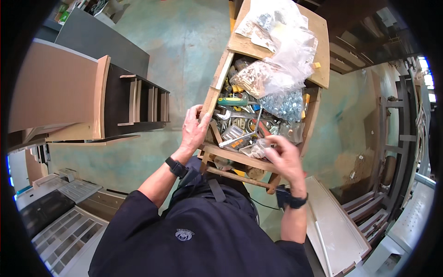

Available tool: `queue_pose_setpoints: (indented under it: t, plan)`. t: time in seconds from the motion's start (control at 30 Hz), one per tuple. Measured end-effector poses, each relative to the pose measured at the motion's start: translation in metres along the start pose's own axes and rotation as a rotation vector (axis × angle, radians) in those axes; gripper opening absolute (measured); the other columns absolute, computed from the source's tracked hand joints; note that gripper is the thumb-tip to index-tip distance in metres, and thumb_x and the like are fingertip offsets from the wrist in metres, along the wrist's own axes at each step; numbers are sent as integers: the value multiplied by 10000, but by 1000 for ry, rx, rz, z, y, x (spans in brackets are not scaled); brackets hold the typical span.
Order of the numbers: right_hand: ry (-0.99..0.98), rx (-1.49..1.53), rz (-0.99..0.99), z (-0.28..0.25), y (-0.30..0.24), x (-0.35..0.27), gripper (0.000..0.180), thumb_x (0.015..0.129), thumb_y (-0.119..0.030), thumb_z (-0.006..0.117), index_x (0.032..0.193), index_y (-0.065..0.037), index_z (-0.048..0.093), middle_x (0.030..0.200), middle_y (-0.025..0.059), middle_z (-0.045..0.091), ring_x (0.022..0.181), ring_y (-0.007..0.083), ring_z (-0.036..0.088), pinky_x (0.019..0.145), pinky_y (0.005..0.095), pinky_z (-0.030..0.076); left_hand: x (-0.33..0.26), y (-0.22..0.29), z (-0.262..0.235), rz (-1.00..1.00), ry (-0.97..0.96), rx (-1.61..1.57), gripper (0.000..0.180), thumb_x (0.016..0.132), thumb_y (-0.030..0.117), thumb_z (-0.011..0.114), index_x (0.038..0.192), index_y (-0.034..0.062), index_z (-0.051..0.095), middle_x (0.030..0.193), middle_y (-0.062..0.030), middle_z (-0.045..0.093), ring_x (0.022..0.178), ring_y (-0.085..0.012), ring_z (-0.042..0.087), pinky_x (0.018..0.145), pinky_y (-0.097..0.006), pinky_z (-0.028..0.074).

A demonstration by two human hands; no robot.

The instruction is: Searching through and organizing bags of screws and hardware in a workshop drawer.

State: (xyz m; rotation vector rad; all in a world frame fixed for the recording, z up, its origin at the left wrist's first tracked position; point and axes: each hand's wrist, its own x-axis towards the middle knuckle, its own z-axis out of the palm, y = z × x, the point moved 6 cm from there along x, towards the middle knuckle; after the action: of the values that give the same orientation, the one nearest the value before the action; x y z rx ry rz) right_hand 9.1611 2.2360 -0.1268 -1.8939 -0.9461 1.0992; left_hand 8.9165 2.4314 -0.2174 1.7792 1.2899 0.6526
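Note:
An open wooden drawer [215, 90] full of hand tools and small hardware stands before me. My left hand [192, 130] grips its left side wall, the thumb over the edge. At the front right corner is my right hand [284, 156], slightly blurred, its fingertips closed on a small clear plastic bag [254, 148]. Behind that bag lie a screwdriver with a green and yellow handle [232, 101], a T-shaped metal tool [240, 137] and a red handle [263, 129]. Farther back are a bag of wooden dowels [251, 77] and a bag of metal fittings [282, 105].
More plastic bags [272, 21] lie on the wooden top [318, 34] behind the drawer. A dark cabinet carcass with slats [143, 101] stands left. Metal racking [399, 138] is at the right, and a pale panel [334, 221] leans near my right elbow.

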Motion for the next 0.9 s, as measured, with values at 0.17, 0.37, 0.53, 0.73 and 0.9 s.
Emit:
queue_pose_setpoints:
  t: [0.17,0.37,0.53,0.73,0.9]
  plan:
    - [19,-335,-481,67,-3,33,414,895,-180,726,1247,-12,587,1214,198,621,923,371,685,778,438,566,3,18,1,43,12,46,347,1000,254,643,1254,24,586,1168,-176,623,1084,-330,631,951,-423,509]
    - [-151,-653,-341,125,-1,72,382,900,-310,720,1139,-36,601,1112,183,626,964,394,682,800,490,568,2,9,2,54,58,22,313,1020,260,613,1219,19,606,1130,-178,632,1034,-323,646,903,-419,523]
    - [-217,-796,-258,129,-3,78,335,896,-335,710,1031,-42,619,1037,180,629,936,408,682,781,507,564,0,16,-3,61,77,-32,273,1039,247,586,1181,18,625,1102,-166,642,1032,-327,642,913,-413,513]
    - [-249,-500,-322,87,-20,73,223,856,-227,729,1013,-71,696,995,159,662,937,356,670,825,460,535,1,14,-8,47,89,-48,266,1033,260,589,1138,19,634,1077,-167,643,1016,-342,631,904,-412,506]
    - [-181,-518,-314,41,-4,73,95,846,-112,687,908,-51,726,837,164,684,851,364,676,777,443,540,0,12,-8,10,80,-96,270,1041,255,571,1150,17,636,1087,-166,644,1020,-325,633,902,-397,503]
